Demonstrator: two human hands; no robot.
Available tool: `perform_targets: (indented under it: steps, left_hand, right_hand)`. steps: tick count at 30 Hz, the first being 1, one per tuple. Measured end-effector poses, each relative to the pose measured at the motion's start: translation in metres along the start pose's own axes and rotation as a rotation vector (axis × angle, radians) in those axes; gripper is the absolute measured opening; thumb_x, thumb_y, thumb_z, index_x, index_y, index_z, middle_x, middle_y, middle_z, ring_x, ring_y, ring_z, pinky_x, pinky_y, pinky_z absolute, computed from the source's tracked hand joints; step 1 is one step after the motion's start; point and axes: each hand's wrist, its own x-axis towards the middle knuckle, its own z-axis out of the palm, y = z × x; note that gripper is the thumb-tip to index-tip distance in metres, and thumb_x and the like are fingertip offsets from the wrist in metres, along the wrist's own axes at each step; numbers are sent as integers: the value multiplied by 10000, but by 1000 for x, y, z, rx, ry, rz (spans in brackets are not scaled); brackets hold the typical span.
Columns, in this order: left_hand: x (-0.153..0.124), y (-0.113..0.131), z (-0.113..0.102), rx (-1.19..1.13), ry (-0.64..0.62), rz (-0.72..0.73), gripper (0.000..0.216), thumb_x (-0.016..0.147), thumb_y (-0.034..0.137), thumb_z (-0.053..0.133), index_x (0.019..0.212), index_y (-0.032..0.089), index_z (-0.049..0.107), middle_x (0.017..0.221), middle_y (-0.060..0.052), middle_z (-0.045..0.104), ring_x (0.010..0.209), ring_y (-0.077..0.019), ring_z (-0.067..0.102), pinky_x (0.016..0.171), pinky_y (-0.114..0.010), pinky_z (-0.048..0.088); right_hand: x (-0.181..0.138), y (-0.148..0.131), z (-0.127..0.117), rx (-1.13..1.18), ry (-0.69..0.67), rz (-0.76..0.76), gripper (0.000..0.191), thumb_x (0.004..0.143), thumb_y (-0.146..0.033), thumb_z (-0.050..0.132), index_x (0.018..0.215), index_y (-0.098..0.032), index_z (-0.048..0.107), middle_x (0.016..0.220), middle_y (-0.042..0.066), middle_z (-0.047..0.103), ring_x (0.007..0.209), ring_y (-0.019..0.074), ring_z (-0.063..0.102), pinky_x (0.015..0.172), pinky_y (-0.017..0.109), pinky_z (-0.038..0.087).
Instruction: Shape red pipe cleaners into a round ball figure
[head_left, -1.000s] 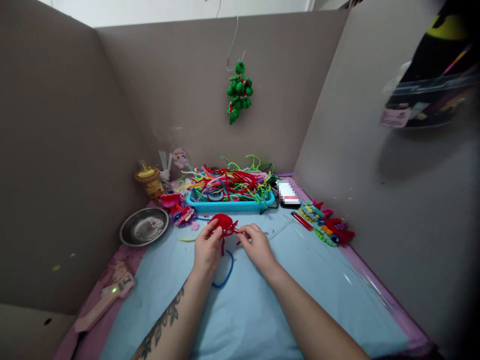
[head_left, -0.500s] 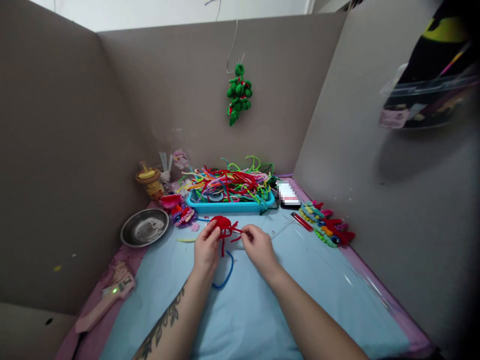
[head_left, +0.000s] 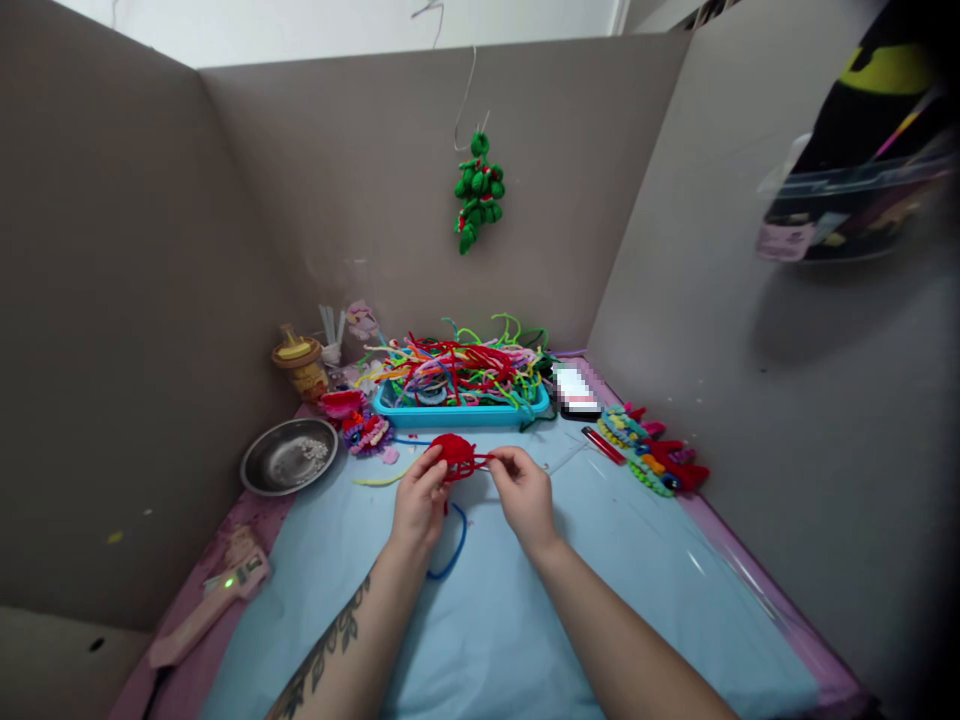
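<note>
A rounded red piece made of fuzzy pipe cleaners (head_left: 455, 452) is held above the middle of the table. My left hand (head_left: 421, 495) grips its left side between thumb and fingers. Loose red strands stick out from its right side, and my right hand (head_left: 523, 492) pinches the ends of them, pulled fairly straight. Below the hands a curved blue pipe cleaner (head_left: 459, 548) lies on the cloth. A yellow-green strand (head_left: 379, 482) lies to the left of my left hand, partly hidden behind it.
A blue tray (head_left: 465, 415) heaped with coloured pipe cleaners stands at the back. Leftward are a metal bowl (head_left: 262, 487), a glue gun (head_left: 217, 605) and a purple-red fuzzy figure (head_left: 366, 433). Rightward lie a phone (head_left: 577, 390), a red cutter (head_left: 604, 445) and colourful fuzzy figures (head_left: 652, 455).
The red piece and both hands have shifted slightly right. My right hand has turned a little and now draws the red strands out straighter.
</note>
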Motion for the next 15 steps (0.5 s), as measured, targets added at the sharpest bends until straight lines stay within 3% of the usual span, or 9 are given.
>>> perform_targets:
  steps: [8,15]
  left_hand:
    - [-4,1,1,-64,-101,-41,356,627,200,754,971,181,665,972,-57,710,838,-147,645,724,-255,474]
    - [-5,-5,-1,13,-225,-6,523,590,126,777,1086,208,631,1027,-63,702,916,-154,643,840,-265,445]
  right_hand:
    - [-1,5,10,375,-66,213,131,711,-296,652,758,-180,612,620,-22,591,578,126,534,572,245,433]
    - [-5,7,16,389,-80,255,189,657,-319,695,751,-176,615,680,8,636,626,146,568,613,277,467]
